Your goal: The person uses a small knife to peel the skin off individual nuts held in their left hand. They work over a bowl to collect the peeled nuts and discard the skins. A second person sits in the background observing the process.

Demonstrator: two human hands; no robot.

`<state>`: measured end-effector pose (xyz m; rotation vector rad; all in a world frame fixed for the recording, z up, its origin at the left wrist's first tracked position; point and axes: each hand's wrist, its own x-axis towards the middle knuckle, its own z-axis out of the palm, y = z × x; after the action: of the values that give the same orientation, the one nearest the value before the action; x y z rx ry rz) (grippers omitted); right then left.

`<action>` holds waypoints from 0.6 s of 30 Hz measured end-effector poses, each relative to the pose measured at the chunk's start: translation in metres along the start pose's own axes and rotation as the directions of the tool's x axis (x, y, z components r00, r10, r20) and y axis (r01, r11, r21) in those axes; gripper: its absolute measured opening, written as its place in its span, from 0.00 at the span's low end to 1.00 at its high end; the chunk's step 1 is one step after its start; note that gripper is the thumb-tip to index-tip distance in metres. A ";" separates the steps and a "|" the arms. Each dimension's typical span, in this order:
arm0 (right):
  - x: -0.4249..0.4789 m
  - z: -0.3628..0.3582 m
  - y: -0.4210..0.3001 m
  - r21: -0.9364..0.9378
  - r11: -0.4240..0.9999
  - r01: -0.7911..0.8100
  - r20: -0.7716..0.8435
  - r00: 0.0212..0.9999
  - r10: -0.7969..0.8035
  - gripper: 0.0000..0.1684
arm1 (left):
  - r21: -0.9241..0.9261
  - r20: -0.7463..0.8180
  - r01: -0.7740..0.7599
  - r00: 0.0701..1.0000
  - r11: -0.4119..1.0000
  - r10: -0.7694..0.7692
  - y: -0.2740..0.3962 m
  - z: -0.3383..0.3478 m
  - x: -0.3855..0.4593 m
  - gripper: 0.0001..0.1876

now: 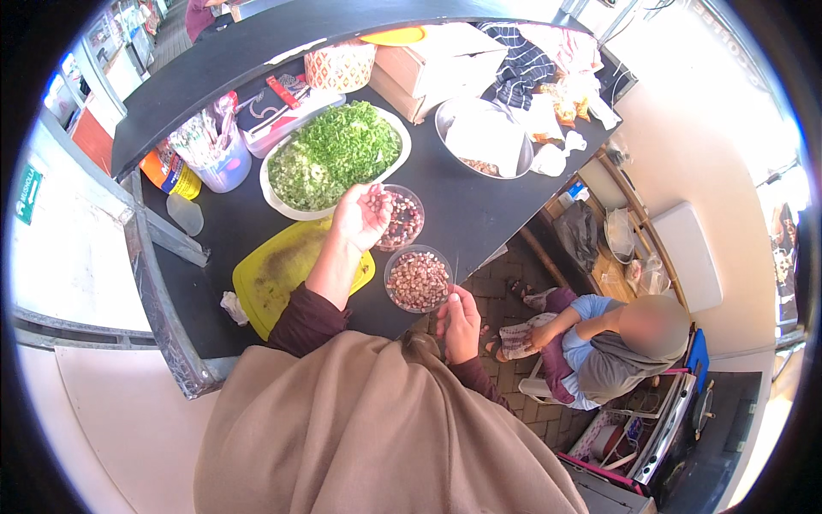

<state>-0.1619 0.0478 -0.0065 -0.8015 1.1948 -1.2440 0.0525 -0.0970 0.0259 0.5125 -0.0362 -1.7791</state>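
Note:
My left hand (363,218) is turned palm up with curled fingers over the farther clear bowl (403,221), and small reddish-white nuts or beans (380,203) rest in it. That bowl has more of the same kernels, spread loosely. Nearer to me, a second clear bowl (417,280) is heaped with them. My right hand (461,321) pinches the right side of this nearer bowl at the table edge. Under my left forearm lies a yellow-green chopping board (273,273) with dark stains. A white oval basin (404,154) of chopped green leaves and paler pieces stands beyond my left hand.
A metal bowl (443,132) with white paper stands on the black table (449,212). Behind are a cardboard box (417,74) and a patterned tub (340,67). A bucket of packets (221,164) stands left. A seated person (587,347) is at right, below the table.

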 end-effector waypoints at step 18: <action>0.001 0.024 -0.057 -0.469 0.764 0.444 0.161 0.893 -0.420 0.13 | 0.345 0.091 0.207 0.963 0.916 -0.252 -0.087 0.000 -0.067 0.03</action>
<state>-0.1538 0.0319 0.0529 -1.5577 1.3584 -1.2827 -0.0149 -0.0105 0.0219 0.6590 -0.3914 -2.0505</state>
